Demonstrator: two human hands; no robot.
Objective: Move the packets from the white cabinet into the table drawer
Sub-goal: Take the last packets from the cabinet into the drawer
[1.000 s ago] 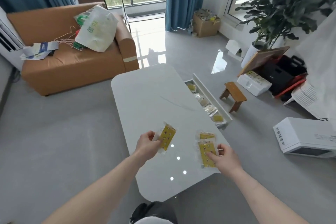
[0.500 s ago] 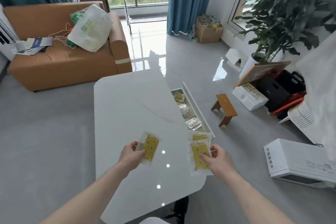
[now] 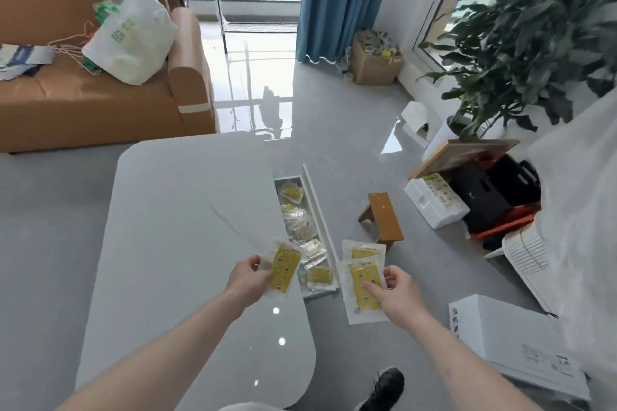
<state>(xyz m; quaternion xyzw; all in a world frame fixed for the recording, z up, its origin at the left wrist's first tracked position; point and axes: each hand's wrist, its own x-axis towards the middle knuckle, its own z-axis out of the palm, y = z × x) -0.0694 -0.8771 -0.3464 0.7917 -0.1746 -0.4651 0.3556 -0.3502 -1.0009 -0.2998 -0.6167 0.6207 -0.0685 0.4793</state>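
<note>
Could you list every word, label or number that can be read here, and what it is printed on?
None can be read.
White bag on the sofa: green print, blurred.
Packets in the left hand and right hand: print too small.
White appliance: label too small.

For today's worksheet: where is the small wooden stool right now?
In the head view, the stool stands on the floor right of the open drawer, beyond the right hand.
</note>
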